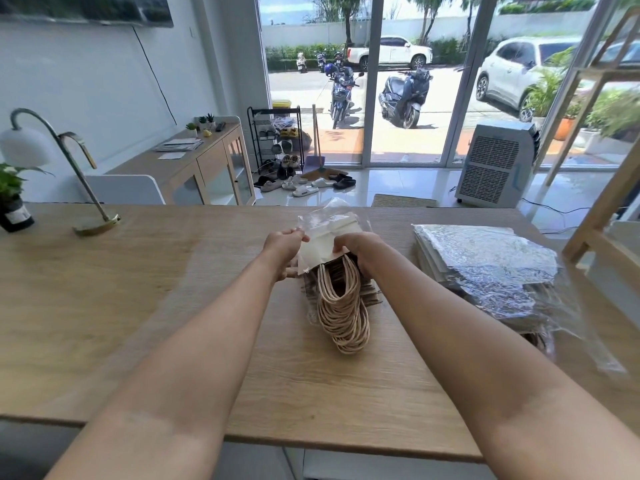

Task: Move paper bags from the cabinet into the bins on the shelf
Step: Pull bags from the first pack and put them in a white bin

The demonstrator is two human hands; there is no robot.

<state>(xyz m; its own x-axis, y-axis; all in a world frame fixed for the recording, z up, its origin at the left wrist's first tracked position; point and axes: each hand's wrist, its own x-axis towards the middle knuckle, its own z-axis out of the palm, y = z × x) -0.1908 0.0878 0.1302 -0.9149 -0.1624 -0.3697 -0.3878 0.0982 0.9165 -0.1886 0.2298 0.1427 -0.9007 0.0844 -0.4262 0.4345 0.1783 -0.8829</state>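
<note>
Left hand: our left hand (282, 245) pinches the edge of the clear plastic sleeve (325, 223) between thumb and fingers, we think to hold the wrapping back
Right hand: our right hand (358, 247) is curled over the top of the paper bags (341, 271), gripping them so they can slide free of the sleeve; its fingertips are hidden, so how deep the grip goes we cannot tell
Paper bags: a bundle lying flat on the table (138, 306), between our two hands, half out of the plastic
Handles: the rope handles (343, 313) spill toward us, below both hands, because the open end of the pack faces our way
Second pack: another wrapped stack (485, 265) waits well to the right of our right hand
Shelf: a wooden frame (595, 209) stands beyond that stack, further right; no bins show in view
Step in hand: we judge this to be unwrapping, with nothing yet binned
</note>
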